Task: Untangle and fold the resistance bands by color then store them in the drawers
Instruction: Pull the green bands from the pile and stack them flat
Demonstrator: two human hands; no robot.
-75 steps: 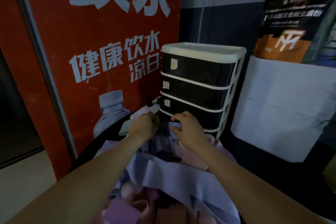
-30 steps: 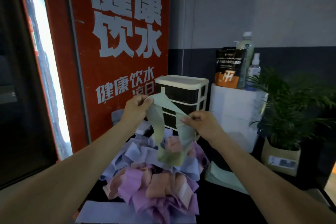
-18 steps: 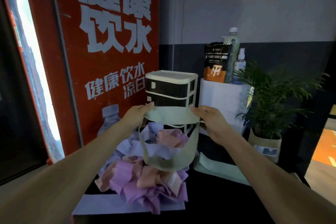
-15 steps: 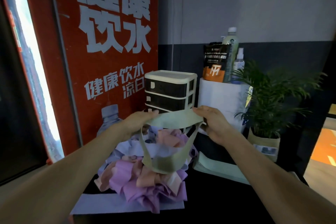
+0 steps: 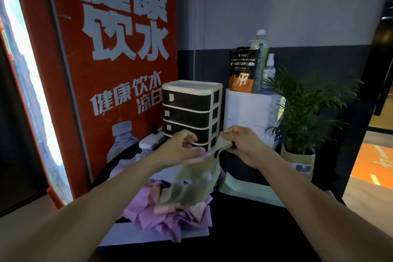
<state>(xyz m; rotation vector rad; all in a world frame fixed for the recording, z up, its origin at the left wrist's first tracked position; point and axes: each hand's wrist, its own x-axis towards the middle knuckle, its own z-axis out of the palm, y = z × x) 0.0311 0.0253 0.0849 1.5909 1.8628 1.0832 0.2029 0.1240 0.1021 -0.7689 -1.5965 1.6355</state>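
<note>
My right hand [image 5: 241, 144] pinches one end of a pale green resistance band [image 5: 191, 187], which hangs blurred over the pile. My left hand [image 5: 180, 148] is just left of it, fingers stretched toward the band's upper part with no clear hold on it. Below lies a tangled pile of purple, pink and lavender bands [image 5: 170, 215] on a black table [image 5: 244, 229]. Behind my hands a small black drawer unit with a white frame [image 5: 191, 110] has all its drawers closed. A flat stack of folded green bands [image 5: 244, 189] lies right of the pile.
A red poster panel [image 5: 119, 70] walls off the left side. A white box [image 5: 251, 112] carrying a pouch and bottles stands right of the drawers, next to a potted plant [image 5: 302, 117]. A white power strip [image 5: 151, 140] lies left of the drawers.
The green band was stretched level between both hands; now it hangs from my right hand only, swinging down and left. My left hand has let go of its end.
</note>
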